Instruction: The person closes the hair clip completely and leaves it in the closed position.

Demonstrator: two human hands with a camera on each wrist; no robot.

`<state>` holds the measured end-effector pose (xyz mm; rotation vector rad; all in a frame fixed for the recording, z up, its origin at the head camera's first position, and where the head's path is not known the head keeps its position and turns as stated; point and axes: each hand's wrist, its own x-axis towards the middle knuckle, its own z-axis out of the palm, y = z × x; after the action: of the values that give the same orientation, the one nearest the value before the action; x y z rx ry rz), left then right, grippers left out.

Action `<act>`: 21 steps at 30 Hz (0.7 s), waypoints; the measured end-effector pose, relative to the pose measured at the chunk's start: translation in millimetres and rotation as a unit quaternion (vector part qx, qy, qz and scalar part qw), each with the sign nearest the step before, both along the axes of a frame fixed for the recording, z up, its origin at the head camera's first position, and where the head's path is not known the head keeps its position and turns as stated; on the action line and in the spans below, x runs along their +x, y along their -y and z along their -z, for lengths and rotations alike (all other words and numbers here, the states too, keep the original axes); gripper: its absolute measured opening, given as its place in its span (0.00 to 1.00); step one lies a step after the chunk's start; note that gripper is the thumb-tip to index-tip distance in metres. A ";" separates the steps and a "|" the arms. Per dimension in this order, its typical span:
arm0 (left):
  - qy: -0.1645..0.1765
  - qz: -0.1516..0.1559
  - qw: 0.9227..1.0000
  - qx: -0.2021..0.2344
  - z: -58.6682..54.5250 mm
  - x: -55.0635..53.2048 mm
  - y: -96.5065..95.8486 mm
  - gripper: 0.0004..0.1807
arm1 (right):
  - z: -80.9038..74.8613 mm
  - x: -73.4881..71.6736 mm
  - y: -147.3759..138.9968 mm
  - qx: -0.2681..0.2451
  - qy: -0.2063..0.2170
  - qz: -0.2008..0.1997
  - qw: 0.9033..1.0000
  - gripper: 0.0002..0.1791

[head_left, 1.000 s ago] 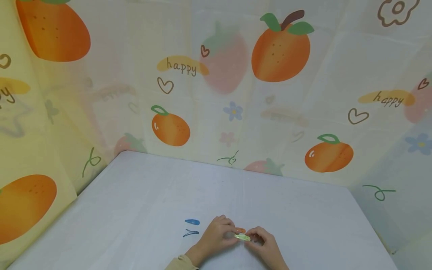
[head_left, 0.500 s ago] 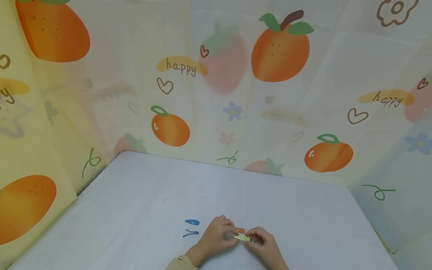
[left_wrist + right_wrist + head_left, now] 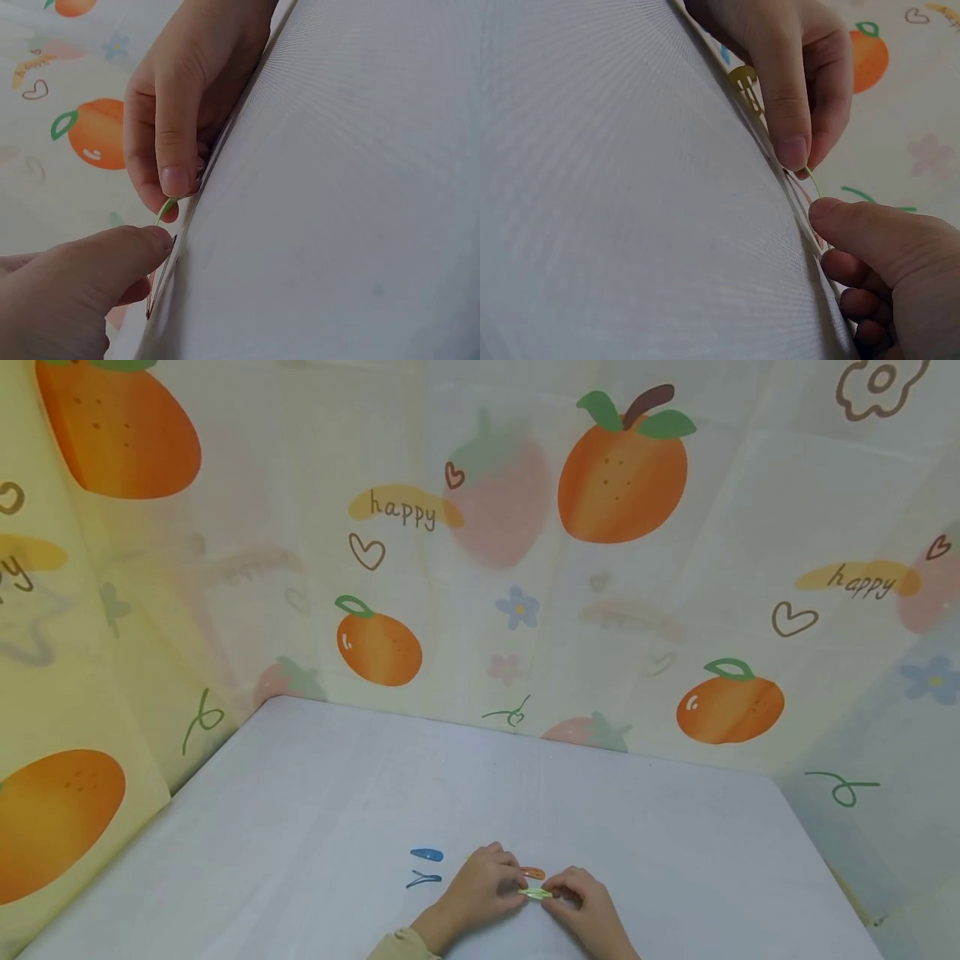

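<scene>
A light green snap hair clip (image 3: pixel 536 893) is stretched between both hands, just above the white table. My left hand (image 3: pixel 483 885) pinches its left end between thumb and finger. At the other end, the thumb and fingertips of my right hand (image 3: pixel 588 906) grip it. The wrist views show only a thin edge of the green clip (image 3: pixel 164 208) between the two thumbs. Right behind it on the table lies an orange hair clip (image 3: pixel 532 873), its left end close to my left fingers.
Left of my left hand lie a blue hair clip (image 3: pixel 427 854) and, nearer, a dark blue one with its arms spread (image 3: pixel 425 879). A yellow hair clip (image 3: pixel 748 88) sits beyond my left hand. Printed cloth walls (image 3: pixel 615 635) stand behind the white table (image 3: pixel 360 777).
Both hands have shifted slightly left and toward me with the green clip. A sliver of yellow now shows beyond my left hand. The blue clips stay put.
</scene>
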<state>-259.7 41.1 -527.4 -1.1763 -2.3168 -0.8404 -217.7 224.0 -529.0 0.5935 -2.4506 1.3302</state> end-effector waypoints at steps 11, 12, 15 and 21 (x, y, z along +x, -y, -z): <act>-0.002 -0.013 1.000 -0.017 -0.1 -0.5 -0.2 0.04 | 1.8 -2.2 0.0 0.037 -0.014 0.023 0.999 0.07; 0.000 -0.012 1.000 -0.022 -0.8 -0.4 0.1 0.04 | 2.1 -2.2 0.2 0.042 -0.014 0.025 0.999 0.06; 0.002 -0.005 0.999 -0.032 -1.5 -0.2 1.0 0.03 | 1.7 -1.6 1.5 0.051 -0.003 0.031 0.998 0.06; -0.007 -0.002 1.000 -0.030 -0.6 -0.8 1.3 0.03 | 2.0 -1.0 1.5 0.049 0.004 0.032 0.998 0.05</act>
<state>-260.5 39.7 -526.7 -1.1985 -2.3464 -0.7633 -218.7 222.5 -531.0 0.5277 -2.5310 1.1966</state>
